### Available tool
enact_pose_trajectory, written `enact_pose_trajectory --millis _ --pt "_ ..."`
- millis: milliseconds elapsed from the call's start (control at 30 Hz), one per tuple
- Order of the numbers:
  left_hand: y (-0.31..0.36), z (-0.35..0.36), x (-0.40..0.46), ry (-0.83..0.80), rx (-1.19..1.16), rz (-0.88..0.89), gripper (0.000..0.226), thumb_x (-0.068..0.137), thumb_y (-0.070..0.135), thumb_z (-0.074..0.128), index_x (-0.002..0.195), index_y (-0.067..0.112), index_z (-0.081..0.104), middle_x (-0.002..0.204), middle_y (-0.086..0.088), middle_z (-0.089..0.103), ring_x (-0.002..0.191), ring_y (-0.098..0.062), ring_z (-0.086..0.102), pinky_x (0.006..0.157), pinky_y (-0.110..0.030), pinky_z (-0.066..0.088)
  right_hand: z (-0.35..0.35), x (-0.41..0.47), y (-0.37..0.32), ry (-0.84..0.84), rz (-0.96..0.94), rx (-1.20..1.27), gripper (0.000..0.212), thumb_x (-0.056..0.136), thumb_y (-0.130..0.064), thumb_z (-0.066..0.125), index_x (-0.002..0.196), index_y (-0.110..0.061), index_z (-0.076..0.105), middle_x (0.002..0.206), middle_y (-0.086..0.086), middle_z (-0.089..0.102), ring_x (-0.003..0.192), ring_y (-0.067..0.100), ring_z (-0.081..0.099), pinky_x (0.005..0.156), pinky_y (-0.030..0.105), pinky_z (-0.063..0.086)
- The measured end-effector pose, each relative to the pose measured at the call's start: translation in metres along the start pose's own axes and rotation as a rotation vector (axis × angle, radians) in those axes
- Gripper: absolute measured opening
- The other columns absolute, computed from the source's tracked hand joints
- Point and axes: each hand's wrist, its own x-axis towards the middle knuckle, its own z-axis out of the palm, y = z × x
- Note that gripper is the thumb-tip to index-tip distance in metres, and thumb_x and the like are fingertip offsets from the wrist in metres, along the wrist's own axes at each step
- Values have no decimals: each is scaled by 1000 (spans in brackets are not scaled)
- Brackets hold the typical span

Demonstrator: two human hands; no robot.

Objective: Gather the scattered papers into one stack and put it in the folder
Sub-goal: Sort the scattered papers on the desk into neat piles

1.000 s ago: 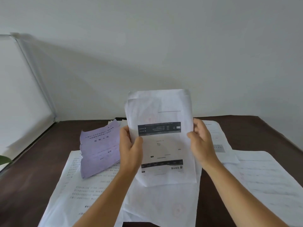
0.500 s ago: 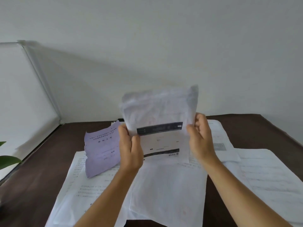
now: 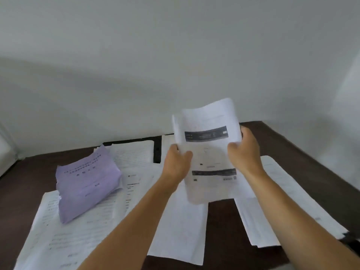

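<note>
A thin stack of white papers (image 3: 208, 152) with two dark printed bars stands upright above the table. My left hand (image 3: 176, 162) grips its left edge and my right hand (image 3: 244, 151) grips its right edge. A lilac booklet (image 3: 87, 182) lies bent on white sheets (image 3: 78, 230) at the left. More white sheets lie under my arms (image 3: 181, 227) and at the right (image 3: 282, 201). A black folder (image 3: 157, 151) shows only as a dark strip at the back, mostly covered by papers.
The dark brown table (image 3: 224, 221) meets a white wall (image 3: 175, 65) at the back. Its right edge runs diagonally toward the lower right. A small black object (image 3: 350, 237) sits at the right edge of the view.
The held stack has been raised upright again and now sits further right in view; the camera has turned left and down, showing more of the papers on the table.
</note>
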Motion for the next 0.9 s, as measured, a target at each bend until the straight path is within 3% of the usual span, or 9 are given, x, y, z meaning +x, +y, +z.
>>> enact_pose_trajectory --millis 133,233,333,467,567,667,733,800,900 --pt "-39 83 -33 -323 69 -137 8 92 7 69 97 11 71 102 -7 78 92 -26 77 74 -44 68 -77 -18 71 -64 304 -450 30 80 -7 52 106 -18 62 96 3 67 85 32 61 69 36 48" --pt "-48 112 -46 -403 167 -115 8 93 15 72 89 8 74 94 -6 81 79 -23 81 72 -42 68 -98 -26 98 -61 390 -699 31 86 -9 60 117 -13 58 114 12 66 99 38 61 83 43 51" --pt "-39 98 -39 -308 330 -58 33 94 34 70 93 2 77 75 -6 80 61 -21 78 67 -36 68 -96 -16 101 -2 260 -892 60 91 -14 65 147 -11 46 144 19 53 130 42 48 103 54 42" --pt "-31 16 -20 -26 542 50 31 94 48 64 113 26 74 95 10 75 85 -13 72 78 -33 61 -47 -8 60 -76 34 -521 49 97 -16 61 146 -15 56 121 4 72 109 25 67 95 43 53" --pt "-47 -62 -17 144 755 33 33 99 42 59 126 24 70 114 7 74 103 -19 69 90 -35 56 15 -25 29 -467 116 -429 45 97 -36 63 137 -14 61 93 -3 73 76 17 75 71 40 66" --pt "-78 -113 -30 121 951 -18 31 105 34 49 105 18 75 106 -2 77 99 -26 71 82 -31 54 65 -42 11 -759 163 -428 59 94 -50 67 145 -22 55 112 -5 69 92 21 72 72 41 67" --pt "-99 -120 -43 11 939 5 34 108 32 43 104 18 74 113 0 75 109 -28 67 92 -36 53 84 -48 8 -777 279 -166 77 88 -49 77 153 -24 43 132 -5 62 110 21 66 81 40 63" --pt "-117 -118 -56 -43 964 33 38 109 38 39 137 31 65 152 14 56 138 -25 47 115 -43 36 97 -56 10 -719 349 10 85 82 -44 86 150 -20 39 131 -7 60 112 16 63 81 34 55" --pt "-130 -104 -67 -8 968 59 45 109 47 34 152 44 46 167 24 30 150 -20 25 118 -45 18 98 -66 25 -664 304 109 47 80 -21 90 121 -24 67 111 -4 77 92 7 74 67 21 56"
